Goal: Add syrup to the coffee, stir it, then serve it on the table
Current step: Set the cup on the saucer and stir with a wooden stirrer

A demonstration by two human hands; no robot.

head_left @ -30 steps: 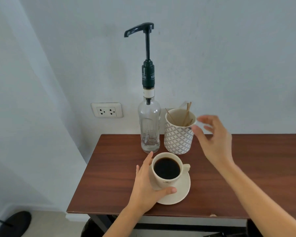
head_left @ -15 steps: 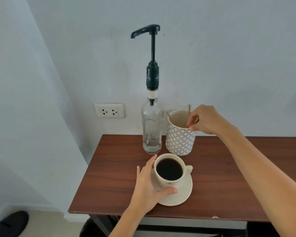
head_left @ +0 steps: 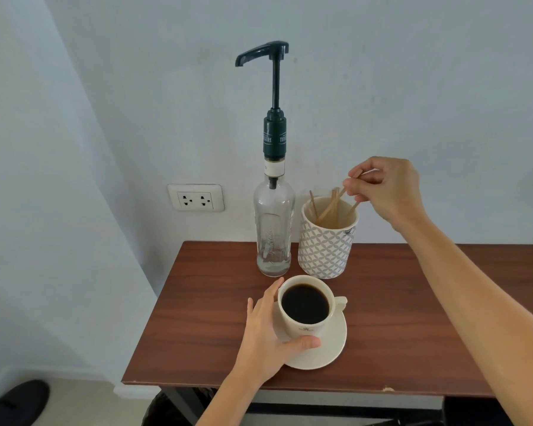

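A cream cup of black coffee stands on a cream saucer near the front of the brown table. My left hand wraps the cup's left side, thumb on its front. Behind it stands a clear glass syrup bottle with a tall dark pump, nearly empty. To the bottle's right is a patterned mug holding several wooden stir sticks. My right hand hovers above the mug, fingers pinched on one wooden stir stick, whose lower end is still inside the mug.
The table stands against a pale wall with a double socket to the left of the bottle. The table's left edge drops to the floor, where a dark round object lies. Dark shapes sit under the table's front edge.
My right hand reached the mug, pinched a stir stick and has lifted it partway up. My left hand stayed on the cup.
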